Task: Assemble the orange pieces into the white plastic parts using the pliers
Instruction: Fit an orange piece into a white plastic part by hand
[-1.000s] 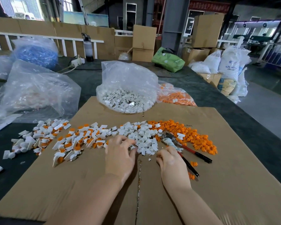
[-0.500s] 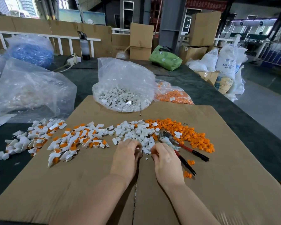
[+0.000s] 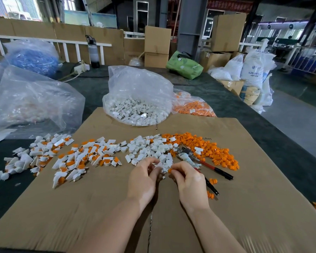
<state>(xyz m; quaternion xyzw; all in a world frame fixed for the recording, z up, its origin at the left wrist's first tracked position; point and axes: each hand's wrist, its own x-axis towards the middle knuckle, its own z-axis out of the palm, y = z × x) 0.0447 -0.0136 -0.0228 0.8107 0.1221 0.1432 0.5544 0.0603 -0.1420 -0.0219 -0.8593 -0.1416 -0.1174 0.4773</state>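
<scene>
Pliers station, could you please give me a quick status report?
Left hand pinches a white part; right hand pinches an orange piece. Pliers lie unheld on the cardboard, beside the right hand. Nothing in the way.

bare cardboard (image 3: 98, 212) nearside, pliers (image 3: 206, 164) right

Two bare hands meet over a flattened cardboard sheet (image 3: 244, 207) on a dark bench (image 3: 290, 143). The left hand (image 3: 143, 181) pinches a white plastic part (image 3: 158, 164); the right hand (image 3: 189, 181) pinches an orange piece (image 3: 170, 170) just beside it. Red-and-black pliers (image 3: 204, 164) lie by the right hand. Loose white parts (image 3: 150, 147) and orange pieces (image 3: 208, 148) spread across the cardboard, with assembled pieces (image 3: 84, 157) to the left and clear bags (image 3: 137, 105) behind
</scene>
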